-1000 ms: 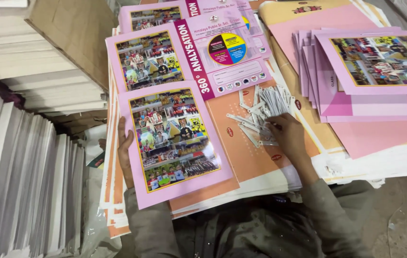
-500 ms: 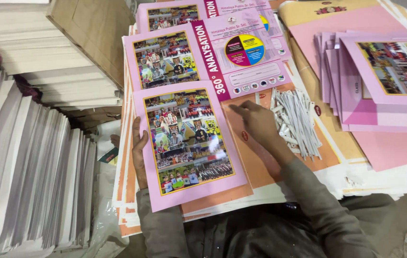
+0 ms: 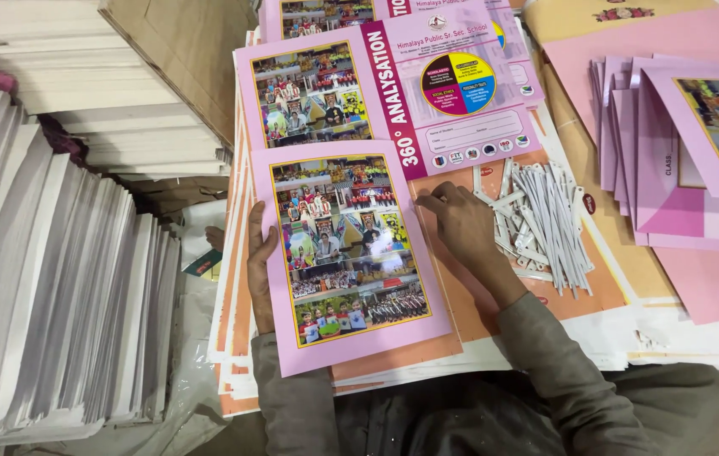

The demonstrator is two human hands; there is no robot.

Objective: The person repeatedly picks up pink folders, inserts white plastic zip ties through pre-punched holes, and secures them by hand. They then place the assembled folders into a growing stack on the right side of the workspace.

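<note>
While left hand grips pink cover sheet edge, fingers curled under, right hand presses sheet's right edge, fingers together, beside white strips

— What printed items lie in front?

— A pink rectangular folded cover with a yellow-framed photo collage lies nearest, on orange sheets. Above it, touching, lies a wider open pink cover sheet with a magenta band and a round multicoloured chart.

— And at the sides?

— At right, a fanned pile of pink covers. Upper left, a brown cardboard box.
</note>
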